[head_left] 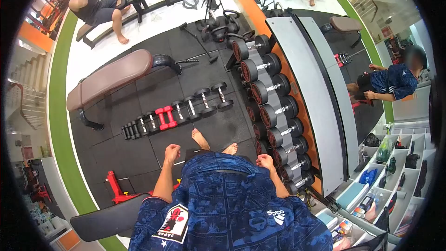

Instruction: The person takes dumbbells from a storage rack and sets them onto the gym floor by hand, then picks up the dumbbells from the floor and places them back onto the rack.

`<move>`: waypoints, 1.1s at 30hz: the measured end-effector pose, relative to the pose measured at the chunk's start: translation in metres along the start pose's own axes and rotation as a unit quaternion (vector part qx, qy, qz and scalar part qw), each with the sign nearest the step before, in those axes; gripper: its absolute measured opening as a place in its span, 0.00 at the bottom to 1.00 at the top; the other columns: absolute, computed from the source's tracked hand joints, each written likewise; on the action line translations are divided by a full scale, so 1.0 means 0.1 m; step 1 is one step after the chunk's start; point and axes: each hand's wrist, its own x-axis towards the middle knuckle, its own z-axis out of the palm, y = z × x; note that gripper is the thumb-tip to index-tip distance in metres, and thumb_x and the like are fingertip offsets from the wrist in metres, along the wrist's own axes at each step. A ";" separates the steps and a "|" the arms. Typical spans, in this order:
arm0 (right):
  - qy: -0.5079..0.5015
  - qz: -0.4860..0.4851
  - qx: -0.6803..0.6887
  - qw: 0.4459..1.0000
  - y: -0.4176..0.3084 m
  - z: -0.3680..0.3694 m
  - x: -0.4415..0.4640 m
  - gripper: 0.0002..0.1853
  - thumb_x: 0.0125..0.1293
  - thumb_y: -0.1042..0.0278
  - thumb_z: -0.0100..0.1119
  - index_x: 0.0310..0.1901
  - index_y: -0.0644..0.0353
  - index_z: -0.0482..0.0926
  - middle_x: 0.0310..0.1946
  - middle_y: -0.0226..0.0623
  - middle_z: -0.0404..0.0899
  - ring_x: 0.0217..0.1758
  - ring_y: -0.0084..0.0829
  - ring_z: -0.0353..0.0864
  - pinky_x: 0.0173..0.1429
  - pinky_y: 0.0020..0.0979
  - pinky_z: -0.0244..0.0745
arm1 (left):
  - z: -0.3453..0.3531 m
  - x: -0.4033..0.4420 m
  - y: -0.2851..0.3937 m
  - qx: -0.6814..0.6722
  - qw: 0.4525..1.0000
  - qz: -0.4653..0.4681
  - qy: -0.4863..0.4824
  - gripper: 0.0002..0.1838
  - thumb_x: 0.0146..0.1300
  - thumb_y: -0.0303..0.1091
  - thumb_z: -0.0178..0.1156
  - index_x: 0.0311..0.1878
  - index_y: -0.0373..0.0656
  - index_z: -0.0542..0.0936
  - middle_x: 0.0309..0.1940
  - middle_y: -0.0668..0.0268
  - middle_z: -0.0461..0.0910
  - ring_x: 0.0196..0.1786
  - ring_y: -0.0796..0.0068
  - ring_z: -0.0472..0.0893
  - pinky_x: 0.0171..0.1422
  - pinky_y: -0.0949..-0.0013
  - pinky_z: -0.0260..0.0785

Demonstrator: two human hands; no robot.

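My left hand (172,153) is held in front of my body on the left, its fingers curled closed with nothing seen in them. Level with my waist on the right, my right hand (265,161) is also curled, close to the dumbbell rack but apart from it. Ahead of my bare feet, a row of dumbbells (191,107) lies on the black mat, graded from small to large. Among them is a pair of red dumbbells (166,117). Larger round-headed dumbbells (280,110) fill the rack (297,88) to my right.
A brown padded bench (111,76) stands ahead left. Kettlebells (219,32) and a long-handled bar (199,42) lie farther off. Behind the rack, a mirror (369,65) reflects a person in blue. Another person (97,9) sits at far left. White shelves (371,190) hold belongings.
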 end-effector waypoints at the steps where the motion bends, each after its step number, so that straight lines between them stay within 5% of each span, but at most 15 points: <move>1: 0.004 0.002 -0.008 1.000 -0.02 0.03 0.01 0.07 0.65 0.72 0.54 0.42 0.61 0.79 0.30 0.36 0.83 0.26 0.24 0.81 0.30 0.27 0.78 | -0.03 0.01 -0.05 -0.003 1.000 -0.005 0.000 0.05 0.59 0.32 0.59 0.36 0.42 0.78 0.20 0.70 0.76 0.19 0.80 0.75 0.20 0.75 0.66; 9: 0.001 -0.002 -0.057 0.998 -0.51 0.27 0.06 0.07 0.65 0.71 0.54 0.42 0.59 0.79 0.31 0.35 0.83 0.29 0.25 0.82 0.32 0.28 0.78 | -0.40 0.08 -0.59 -0.021 0.994 -0.099 0.028 0.04 0.58 0.30 0.58 0.35 0.41 0.76 0.19 0.68 0.75 0.17 0.78 0.73 0.17 0.73 0.64; 17: -0.039 -0.049 -0.071 0.996 -0.87 0.48 0.14 0.08 0.67 0.71 0.53 0.45 0.59 0.77 0.33 0.37 0.82 0.31 0.26 0.82 0.32 0.27 0.77 | -0.28 0.25 -0.18 -0.049 0.997 -0.058 0.016 0.05 0.58 0.31 0.58 0.35 0.41 0.77 0.19 0.68 0.75 0.16 0.80 0.72 0.17 0.73 0.63; 23: -0.021 -0.043 -0.048 0.998 -0.69 0.46 0.14 0.08 0.63 0.71 0.57 0.43 0.59 0.79 0.30 0.34 0.83 0.26 0.24 0.81 0.28 0.27 0.76 | -0.09 0.26 0.19 -0.042 0.999 -0.008 -0.003 0.04 0.59 0.31 0.59 0.36 0.42 0.78 0.20 0.69 0.75 0.17 0.81 0.73 0.17 0.75 0.64; 33: 0.036 -0.008 -0.055 0.998 -0.24 0.38 0.04 0.08 0.65 0.70 0.57 0.41 0.64 0.80 0.29 0.39 0.83 0.30 0.30 0.83 0.35 0.31 0.79 | -0.10 0.19 -0.28 0.015 0.998 -0.055 -0.010 0.05 0.59 0.31 0.58 0.35 0.41 0.77 0.19 0.68 0.76 0.17 0.79 0.73 0.18 0.73 0.63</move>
